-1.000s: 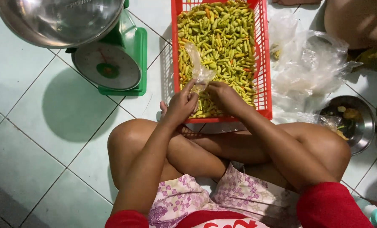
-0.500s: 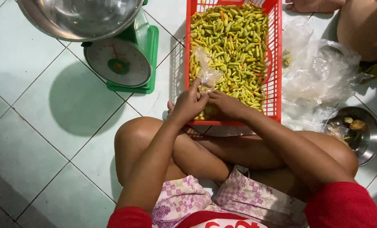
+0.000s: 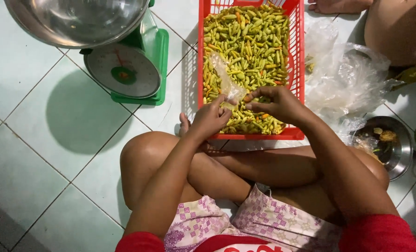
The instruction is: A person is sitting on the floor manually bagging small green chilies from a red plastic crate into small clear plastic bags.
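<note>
Over the near end of the red basket (image 3: 297,70), filled with green chillies (image 3: 250,46): left hand (image 3: 210,119) and right hand (image 3: 275,103), fingers pinched on a small clear plastic bag (image 3: 224,81) held between them. Left of basket: green kitchen scale (image 3: 128,70) bearing steel bowl (image 3: 77,21). Right: crumpled plastic bags (image 3: 348,79), small metal bowl (image 3: 394,147). Tiled floor (image 3: 31,140).

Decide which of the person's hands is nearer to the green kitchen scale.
Left. The left hand sits on the scale's side of the red basket, nearer the green scale; the right hand is farther away, over the chillies.
</note>
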